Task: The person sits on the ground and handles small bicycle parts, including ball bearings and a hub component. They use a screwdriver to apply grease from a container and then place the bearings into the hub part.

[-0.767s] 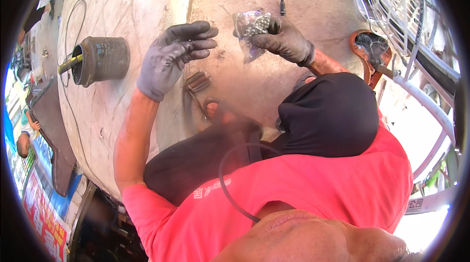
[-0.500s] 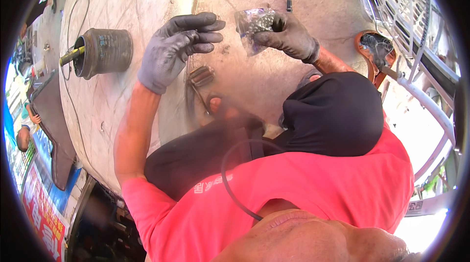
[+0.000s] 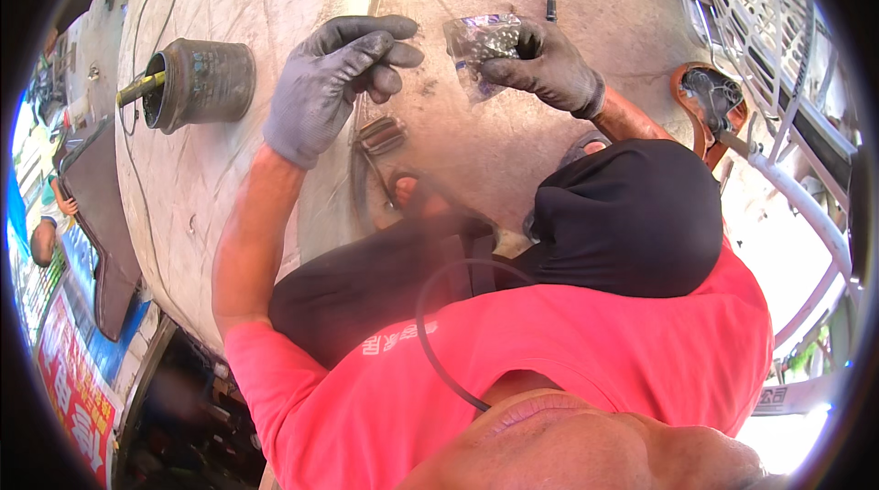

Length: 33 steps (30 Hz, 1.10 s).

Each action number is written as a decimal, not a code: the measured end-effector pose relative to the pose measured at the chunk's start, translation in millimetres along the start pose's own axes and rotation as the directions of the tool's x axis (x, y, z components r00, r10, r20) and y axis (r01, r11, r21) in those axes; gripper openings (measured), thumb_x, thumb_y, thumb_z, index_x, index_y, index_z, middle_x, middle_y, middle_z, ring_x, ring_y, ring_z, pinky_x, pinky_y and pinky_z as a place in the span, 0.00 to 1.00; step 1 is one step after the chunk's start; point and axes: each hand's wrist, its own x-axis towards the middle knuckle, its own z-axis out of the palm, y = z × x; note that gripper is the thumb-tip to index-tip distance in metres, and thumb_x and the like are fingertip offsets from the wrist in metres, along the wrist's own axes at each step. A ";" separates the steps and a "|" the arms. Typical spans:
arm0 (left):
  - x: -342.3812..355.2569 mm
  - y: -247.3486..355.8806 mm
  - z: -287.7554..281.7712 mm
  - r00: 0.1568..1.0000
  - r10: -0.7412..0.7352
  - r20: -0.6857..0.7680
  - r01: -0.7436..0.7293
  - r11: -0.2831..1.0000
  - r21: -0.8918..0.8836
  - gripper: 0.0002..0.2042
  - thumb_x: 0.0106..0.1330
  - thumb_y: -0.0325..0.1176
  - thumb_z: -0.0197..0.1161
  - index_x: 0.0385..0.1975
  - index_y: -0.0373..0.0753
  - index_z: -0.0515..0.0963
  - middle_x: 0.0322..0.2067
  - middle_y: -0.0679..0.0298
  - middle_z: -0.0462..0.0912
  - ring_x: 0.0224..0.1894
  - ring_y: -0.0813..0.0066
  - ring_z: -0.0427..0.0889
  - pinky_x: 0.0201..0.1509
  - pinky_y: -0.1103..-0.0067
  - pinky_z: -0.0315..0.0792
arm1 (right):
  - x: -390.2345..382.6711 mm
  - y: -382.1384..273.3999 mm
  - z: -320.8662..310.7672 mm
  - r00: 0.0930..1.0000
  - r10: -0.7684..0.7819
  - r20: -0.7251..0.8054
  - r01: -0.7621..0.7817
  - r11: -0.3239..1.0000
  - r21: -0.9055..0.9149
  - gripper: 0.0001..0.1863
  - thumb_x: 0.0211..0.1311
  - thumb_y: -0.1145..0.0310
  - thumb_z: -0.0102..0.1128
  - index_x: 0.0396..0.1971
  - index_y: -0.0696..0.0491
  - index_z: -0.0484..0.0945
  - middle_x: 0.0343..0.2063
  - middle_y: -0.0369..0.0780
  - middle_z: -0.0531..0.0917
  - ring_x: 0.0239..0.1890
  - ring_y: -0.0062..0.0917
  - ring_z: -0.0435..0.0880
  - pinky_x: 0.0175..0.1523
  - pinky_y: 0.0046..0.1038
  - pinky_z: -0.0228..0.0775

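My right hand (image 3: 554, 73), in a grey work glove, grips a small clear plastic bag (image 3: 478, 49) between thumb and fingers. Small shiny round pieces, like steel balls, show through the plastic. My left hand (image 3: 331, 92), also gloved, is raised to the left of the bag and apart from it. Its thumb presses against the curled fingers, with the index finger reaching further out; whatever may be between the tips is too small to make out. Below the left hand, a ridged metal part (image 3: 381, 136) lies on the floor.
A dark cylindrical pot (image 3: 211, 82) lies on its side at the left, a yellow stick (image 3: 140, 89) poking from its mouth. Beyond my right hand is a small black cylinder (image 3: 551, 6). An orange-rimmed object (image 3: 710, 101) and a white metal rack (image 3: 778, 32) stand at the right.
My left hand's fingers have curled in and its thumb has closed against them. The right hand keeps hold of the bag, nearly unmoved. The view has shifted slightly.
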 end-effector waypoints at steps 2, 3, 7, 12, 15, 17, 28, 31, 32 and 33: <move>-0.2 1.9 5.0 0.999 0.041 -0.021 -0.041 0.999 0.019 0.16 0.76 0.31 0.57 0.57 0.27 0.76 0.46 0.49 0.87 0.38 0.75 0.86 0.42 0.80 0.79 | -0.7 1.2 -1.9 0.999 0.049 0.000 -0.049 0.999 -0.007 0.25 0.66 0.75 0.67 0.62 0.62 0.75 0.53 0.45 0.85 0.49 0.29 0.87 0.51 0.32 0.86; -0.7 3.4 6.4 0.998 0.057 -0.017 -0.056 0.998 0.018 0.17 0.75 0.30 0.58 0.58 0.26 0.76 0.47 0.47 0.86 0.40 0.73 0.87 0.43 0.79 0.80 | -1.0 2.8 -1.7 0.999 0.039 0.008 -0.039 0.999 0.012 0.25 0.66 0.75 0.67 0.62 0.62 0.75 0.53 0.45 0.84 0.49 0.29 0.87 0.51 0.32 0.86; -2.2 10.2 11.2 0.997 0.071 -0.006 -0.070 0.996 0.053 0.18 0.74 0.28 0.58 0.58 0.24 0.74 0.50 0.44 0.85 0.43 0.68 0.88 0.47 0.77 0.82 | -2.3 3.5 -2.1 0.998 0.030 0.050 -0.032 0.999 0.024 0.26 0.67 0.75 0.65 0.64 0.61 0.73 0.56 0.45 0.83 0.50 0.29 0.86 0.52 0.32 0.85; -2.6 12.3 15.5 0.996 0.068 -0.056 -0.060 0.990 0.127 0.17 0.75 0.30 0.57 0.58 0.26 0.75 0.49 0.46 0.86 0.39 0.71 0.88 0.42 0.81 0.80 | -2.9 -0.7 0.0 0.995 0.045 0.087 -0.048 0.999 0.023 0.27 0.68 0.77 0.63 0.66 0.60 0.71 0.58 0.44 0.82 0.52 0.29 0.86 0.52 0.32 0.85; -3.5 15.7 15.5 0.994 0.073 -0.085 -0.055 0.977 0.204 0.16 0.75 0.31 0.59 0.56 0.28 0.78 0.44 0.51 0.88 0.33 0.78 0.85 0.37 0.85 0.76 | -2.7 1.9 0.1 0.995 0.037 0.097 -0.042 0.998 0.048 0.27 0.68 0.78 0.62 0.66 0.60 0.71 0.58 0.44 0.82 0.52 0.29 0.86 0.52 0.31 0.84; -6.2 20.2 18.9 0.989 0.094 -0.116 -0.060 0.962 0.267 0.14 0.75 0.33 0.60 0.54 0.30 0.80 0.41 0.56 0.89 0.29 0.83 0.82 0.33 0.87 0.73 | -1.7 3.9 0.4 0.994 0.034 0.104 -0.040 0.998 0.057 0.27 0.68 0.78 0.62 0.66 0.60 0.71 0.58 0.44 0.82 0.52 0.29 0.86 0.52 0.31 0.84; -10.5 10.3 56.2 0.898 0.430 0.091 -0.322 0.502 0.803 0.12 0.67 0.31 0.70 0.50 0.40 0.87 0.39 0.64 0.89 0.32 0.79 0.84 0.36 0.82 0.78 | -2.1 4.4 3.8 0.991 0.040 0.131 -0.046 0.998 0.046 0.23 0.68 0.77 0.64 0.62 0.59 0.75 0.55 0.41 0.84 0.48 0.24 0.85 0.52 0.28 0.83; -9.3 9.1 56.3 0.867 0.463 0.185 -0.383 0.382 0.841 0.14 0.69 0.28 0.68 0.54 0.41 0.86 0.34 0.67 0.87 0.26 0.88 0.75 0.32 0.85 0.72 | -3.0 1.8 5.4 0.991 0.041 0.124 -0.048 0.997 0.056 0.22 0.67 0.77 0.64 0.61 0.60 0.76 0.55 0.41 0.84 0.48 0.24 0.85 0.52 0.28 0.83; -8.6 8.6 57.7 0.862 0.472 0.184 -0.383 0.371 0.846 0.14 0.69 0.28 0.69 0.54 0.42 0.86 0.34 0.66 0.86 0.26 0.87 0.76 0.32 0.84 0.73 | -3.2 1.6 5.6 0.991 0.042 0.124 -0.049 0.997 0.057 0.22 0.67 0.77 0.64 0.61 0.60 0.76 0.54 0.41 0.84 0.48 0.24 0.85 0.52 0.28 0.83; -8.0 8.1 58.8 0.858 0.481 0.182 -0.383 0.361 0.850 0.15 0.68 0.28 0.69 0.54 0.42 0.86 0.34 0.64 0.86 0.26 0.86 0.76 0.32 0.84 0.73 | -3.7 1.8 5.4 0.992 0.038 0.123 -0.045 0.997 0.058 0.22 0.67 0.77 0.64 0.61 0.60 0.77 0.54 0.41 0.84 0.47 0.24 0.85 0.52 0.28 0.83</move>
